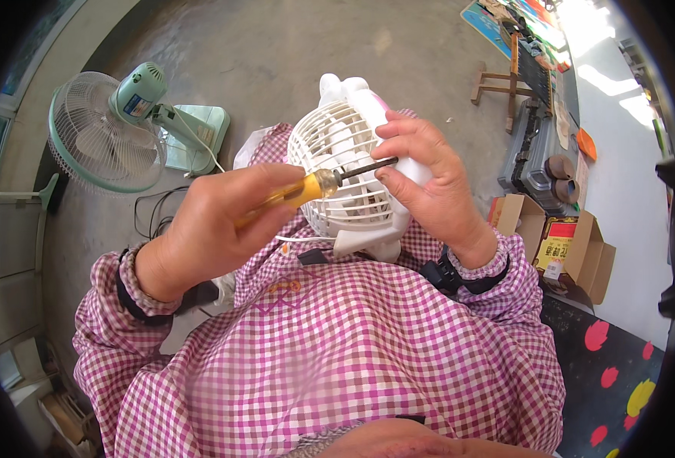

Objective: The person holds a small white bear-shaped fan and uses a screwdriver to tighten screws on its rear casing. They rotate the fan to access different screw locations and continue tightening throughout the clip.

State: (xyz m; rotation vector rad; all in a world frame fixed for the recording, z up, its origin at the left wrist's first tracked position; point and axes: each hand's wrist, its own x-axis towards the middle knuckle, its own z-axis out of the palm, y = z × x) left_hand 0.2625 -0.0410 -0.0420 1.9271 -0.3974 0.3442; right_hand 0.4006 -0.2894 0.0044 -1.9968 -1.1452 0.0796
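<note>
In my lap lies a small white fan, its round grille turned to the left and its base piece pointing toward me. My left hand is closed around the yellow handle of a screwdriver. The dark shaft crosses the grille, and its tip meets the white rim by my right thumb. My right hand grips that rim on the right side, thumb on the near face and fingers over the edge. Whether the tip sits on a screw cannot be made out. A white cord runs from the fan's near side.
A mint-green fan lies on the concrete floor to the left, beside a black cable. At right are an open cardboard box, a grey toolbox, an orange scoop and a wooden-legged stool.
</note>
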